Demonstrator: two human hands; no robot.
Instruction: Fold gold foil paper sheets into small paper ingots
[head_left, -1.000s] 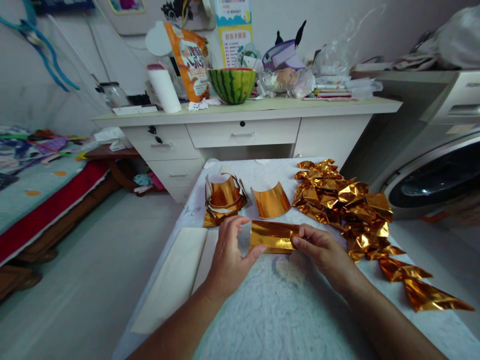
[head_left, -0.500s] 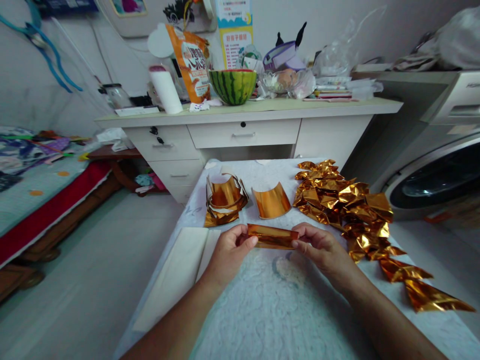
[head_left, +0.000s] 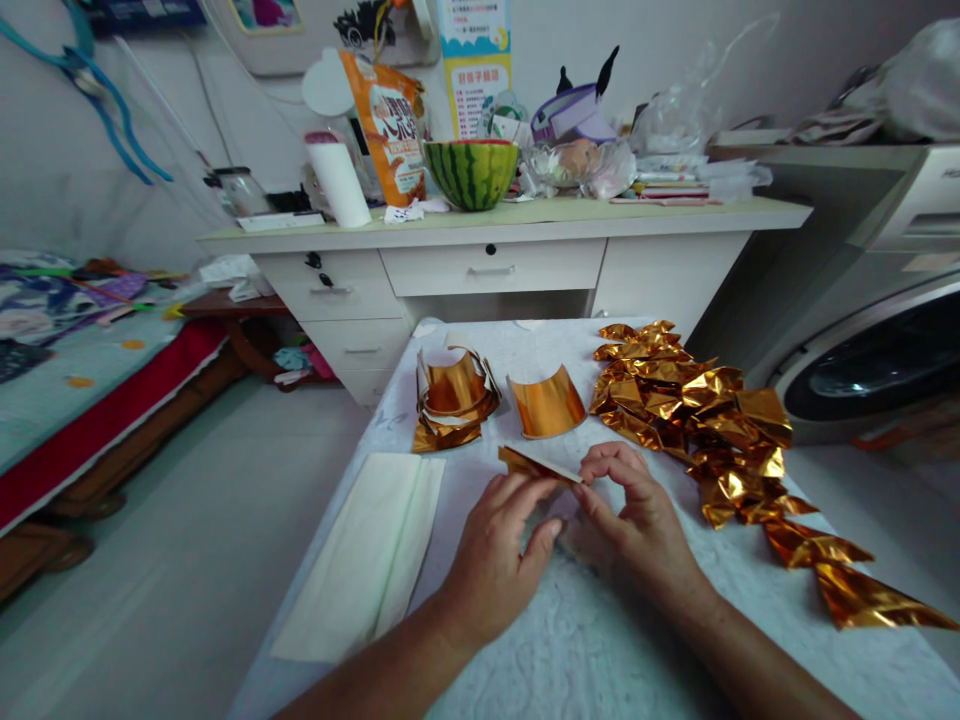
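A small folded piece of gold foil paper (head_left: 538, 464), pale along its upper edge, is held above the cloth-covered table. My right hand (head_left: 641, 515) pinches its right end between thumb and fingers. The fingers of my left hand (head_left: 495, 560) lie along its near side, and the left thumb stands apart from it. Just beyond the hands is a curved gold foil sheet (head_left: 547, 402). Left of that sheet sits a stack of curved gold sheets (head_left: 454, 390) with white edges. Many crumpled, folded gold foil pieces (head_left: 675, 400) spread down the right side.
White paper sheets (head_left: 367, 555) lie on the table's left part. Behind the table stands a white desk (head_left: 491, 268) bearing a cut watermelon (head_left: 471, 175), an orange snack bag (head_left: 388, 130) and a paper roll (head_left: 339, 182). A washing machine (head_left: 885, 290) stands at right, a bed (head_left: 112, 380) at left.
The foil piece has turned from facing me, stretched between both hands, to a tilted, edge-on position. My left thumb has come off it and the left hand has moved right.
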